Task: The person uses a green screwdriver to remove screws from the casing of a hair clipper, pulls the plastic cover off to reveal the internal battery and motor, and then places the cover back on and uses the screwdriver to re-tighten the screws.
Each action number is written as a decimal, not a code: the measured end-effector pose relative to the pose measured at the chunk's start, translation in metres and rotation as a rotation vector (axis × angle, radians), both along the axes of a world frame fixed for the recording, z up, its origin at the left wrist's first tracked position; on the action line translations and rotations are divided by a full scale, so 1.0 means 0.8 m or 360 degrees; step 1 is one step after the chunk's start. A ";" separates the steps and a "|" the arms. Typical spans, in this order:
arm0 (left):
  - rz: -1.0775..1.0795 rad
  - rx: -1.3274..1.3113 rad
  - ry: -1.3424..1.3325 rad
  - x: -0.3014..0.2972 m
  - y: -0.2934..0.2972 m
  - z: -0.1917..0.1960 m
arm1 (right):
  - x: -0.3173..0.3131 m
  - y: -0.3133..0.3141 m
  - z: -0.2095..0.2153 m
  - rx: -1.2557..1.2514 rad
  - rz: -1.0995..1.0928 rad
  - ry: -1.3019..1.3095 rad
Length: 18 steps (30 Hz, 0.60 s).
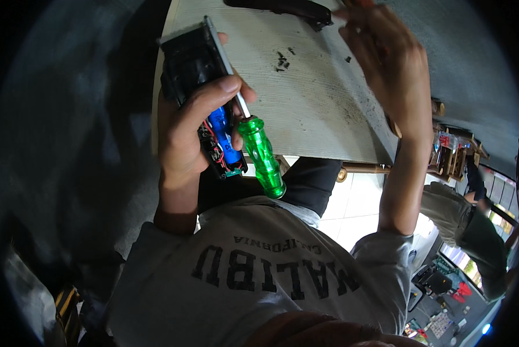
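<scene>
My left hand (181, 130) is closed round an opened hair clipper (193, 58), its blade end pointing away from me. Inside its bared body show a blue cylindrical battery (225, 136), thin red and white wires, and a small green circuit board (233, 172). The same hand pins a screwdriver (262, 159) along the clipper with the thumb; its clear green handle points toward me. At the far right of the table my right hand (381, 52) is raised, fingers bent together, close to a dark curved cover (288, 8). What those fingertips hold is hidden.
Several small black screws (282, 61) lie on the pale wooden table (311, 115), with another dark bit (348, 59) nearer my right hand. Dark crumbs dot its right side. Part of an orange-red thing (361, 2) shows behind my right hand. Another person (473, 231) is at the right.
</scene>
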<state>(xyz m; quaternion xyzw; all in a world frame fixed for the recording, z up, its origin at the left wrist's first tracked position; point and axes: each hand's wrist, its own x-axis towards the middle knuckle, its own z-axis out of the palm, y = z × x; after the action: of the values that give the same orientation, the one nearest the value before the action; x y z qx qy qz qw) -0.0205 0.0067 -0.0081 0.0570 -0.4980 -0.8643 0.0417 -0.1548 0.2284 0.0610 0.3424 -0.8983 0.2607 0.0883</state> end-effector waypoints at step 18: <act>0.0018 0.0026 0.0027 0.006 -0.003 -0.003 | 0.019 -0.032 -0.048 0.0259 0.0401 0.0378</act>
<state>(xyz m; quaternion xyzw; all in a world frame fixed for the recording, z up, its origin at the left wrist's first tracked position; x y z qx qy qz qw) -0.0156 0.0044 -0.0104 0.0528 -0.4902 -0.8686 0.0505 -0.1395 0.2026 0.0227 0.4864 -0.8498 0.1541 0.1324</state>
